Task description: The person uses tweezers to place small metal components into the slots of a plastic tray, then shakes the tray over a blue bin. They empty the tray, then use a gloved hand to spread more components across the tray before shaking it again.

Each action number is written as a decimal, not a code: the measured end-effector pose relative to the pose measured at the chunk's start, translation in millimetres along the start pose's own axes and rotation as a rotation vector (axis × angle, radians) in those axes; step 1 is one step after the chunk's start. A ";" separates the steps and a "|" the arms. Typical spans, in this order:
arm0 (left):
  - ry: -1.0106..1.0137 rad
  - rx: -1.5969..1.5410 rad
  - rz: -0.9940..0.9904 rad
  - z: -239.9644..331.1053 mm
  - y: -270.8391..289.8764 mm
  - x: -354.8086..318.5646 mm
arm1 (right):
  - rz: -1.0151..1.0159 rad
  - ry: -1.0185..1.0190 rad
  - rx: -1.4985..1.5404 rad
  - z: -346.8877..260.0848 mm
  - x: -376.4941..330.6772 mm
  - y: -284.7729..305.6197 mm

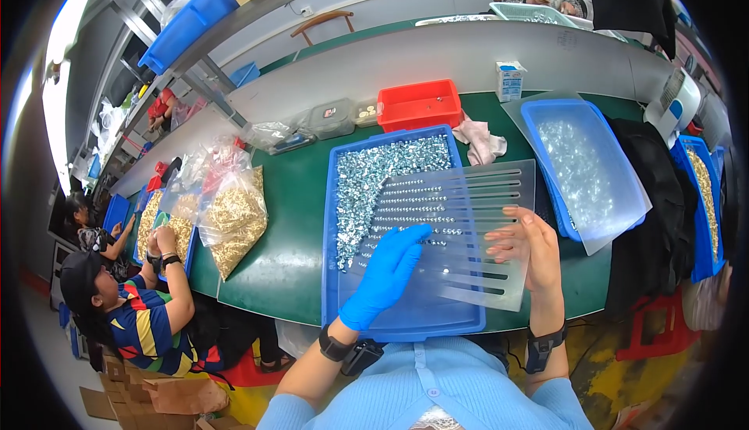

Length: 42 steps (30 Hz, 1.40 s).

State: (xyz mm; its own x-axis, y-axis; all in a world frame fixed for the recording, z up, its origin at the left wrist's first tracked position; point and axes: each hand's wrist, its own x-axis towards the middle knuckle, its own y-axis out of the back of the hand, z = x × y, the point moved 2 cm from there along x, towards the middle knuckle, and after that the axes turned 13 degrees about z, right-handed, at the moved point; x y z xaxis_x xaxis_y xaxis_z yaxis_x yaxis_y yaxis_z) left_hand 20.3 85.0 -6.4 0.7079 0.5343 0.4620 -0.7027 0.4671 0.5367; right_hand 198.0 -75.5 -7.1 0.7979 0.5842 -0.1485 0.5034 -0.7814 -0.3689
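Note:
A clear slotted plate (476, 196) lies tilted over a blue tray (331, 196) in front of me. Small shiny silver-blue pieces (363, 173) are heaped along the tray's far and left sides. More of them sit in rows in the plate's slots. My left hand (386, 270), in a blue glove, is over the plate's near left part, its fingers stretched out together toward the right. My bare right hand (538, 251) is closed round the plate's right edge, and some of its fingers show through the clear sheet.
Right of the tray, a clear sheet (624, 212) covers another blue tray (530, 118) of shiny pieces. A red bin (421, 106), pink cloth (480, 140) and small box (510, 81) stand behind. Bags of gold-coloured pieces (234, 219) lie left, near a co-worker in a cap (140, 313).

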 end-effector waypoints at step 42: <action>0.723 -0.102 0.348 -74.3 41.3 -61.7 | 0.011 0.033 0.056 6.0 1.2 5.5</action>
State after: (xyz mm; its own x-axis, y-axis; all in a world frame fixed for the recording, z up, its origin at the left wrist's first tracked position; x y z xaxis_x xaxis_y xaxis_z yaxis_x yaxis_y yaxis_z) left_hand -57.7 123.6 -65.2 0.2509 0.9680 0.0010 -0.9022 0.2335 0.3626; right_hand 199.8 -77.8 -14.9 0.8142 0.5675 -0.1228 0.4759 -0.7734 -0.4187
